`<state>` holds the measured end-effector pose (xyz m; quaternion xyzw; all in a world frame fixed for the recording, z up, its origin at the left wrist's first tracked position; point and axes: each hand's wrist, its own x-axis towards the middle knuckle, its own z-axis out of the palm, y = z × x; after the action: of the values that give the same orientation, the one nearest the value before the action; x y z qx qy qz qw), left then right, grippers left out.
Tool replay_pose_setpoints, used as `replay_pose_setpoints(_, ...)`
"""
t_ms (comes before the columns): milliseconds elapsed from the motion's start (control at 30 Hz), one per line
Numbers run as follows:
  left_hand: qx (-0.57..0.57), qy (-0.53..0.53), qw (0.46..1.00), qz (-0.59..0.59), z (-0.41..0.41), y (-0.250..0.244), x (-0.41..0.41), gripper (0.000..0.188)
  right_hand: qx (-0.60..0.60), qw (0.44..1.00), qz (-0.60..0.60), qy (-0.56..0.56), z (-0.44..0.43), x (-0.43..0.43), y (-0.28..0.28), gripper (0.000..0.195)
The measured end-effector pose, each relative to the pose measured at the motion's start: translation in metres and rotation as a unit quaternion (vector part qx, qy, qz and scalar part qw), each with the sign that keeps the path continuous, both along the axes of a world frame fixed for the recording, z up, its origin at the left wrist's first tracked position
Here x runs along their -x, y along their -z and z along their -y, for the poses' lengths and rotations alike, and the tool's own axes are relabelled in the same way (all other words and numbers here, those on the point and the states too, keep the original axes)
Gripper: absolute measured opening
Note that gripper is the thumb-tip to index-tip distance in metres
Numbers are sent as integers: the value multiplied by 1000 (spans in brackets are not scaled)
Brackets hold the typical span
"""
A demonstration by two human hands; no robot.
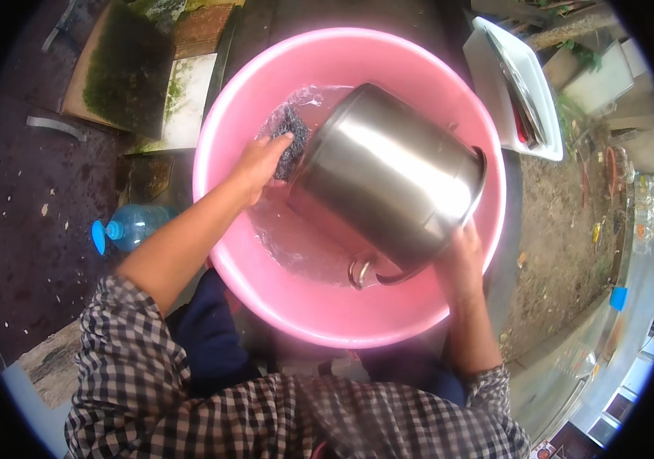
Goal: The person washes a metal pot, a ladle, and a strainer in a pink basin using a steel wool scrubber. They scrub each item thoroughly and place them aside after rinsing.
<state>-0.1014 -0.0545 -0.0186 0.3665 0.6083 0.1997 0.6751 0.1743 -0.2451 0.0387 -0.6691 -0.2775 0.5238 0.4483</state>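
Note:
A large stainless steel stockpot (390, 172) lies on its side in a round pink plastic tub (338, 330). Its rim faces right and its base points to the upper left. Soapy water (315, 252) covers part of the tub's floor. My left hand (261, 166) pinches a dark grey scouring pad (289, 143) just left of the pot's base. At the rim's lower right, my right hand (464, 252) grips the pot, with some fingers hidden behind it. One looped metal handle (359, 272) shows on the near side.
Left of the tub lies a blue pump bottle (134, 226). Mossy boards (126, 74) and a white slab (189, 103) lie beyond it. A white rectangular bin (533, 86) holding flat metal items stands at the upper right. Bare soil (556, 229) stretches along the right.

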Motion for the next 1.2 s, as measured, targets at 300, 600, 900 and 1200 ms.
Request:
replay_pose_setpoints(300, -37, 5, 999, -20, -7, 1, -4, 45, 97, 966, 176, -163, 30, 9, 20, 36)
replay_pose_setpoints(600, -28, 30, 999, -28, 5, -2, -16, 40, -14, 979, 201, -35, 24, 30, 15, 47)
replay_pose_setpoints(900, -17, 49, 998, -28, 9, 1, -4, 46, -25, 997, 67, 38, -20, -9, -18, 48)
replay_pose_setpoints(1200, -16, 82, 996, -15, 6, 15, -9, 44, 119, 983, 127, -54, 24, 10, 4, 24)
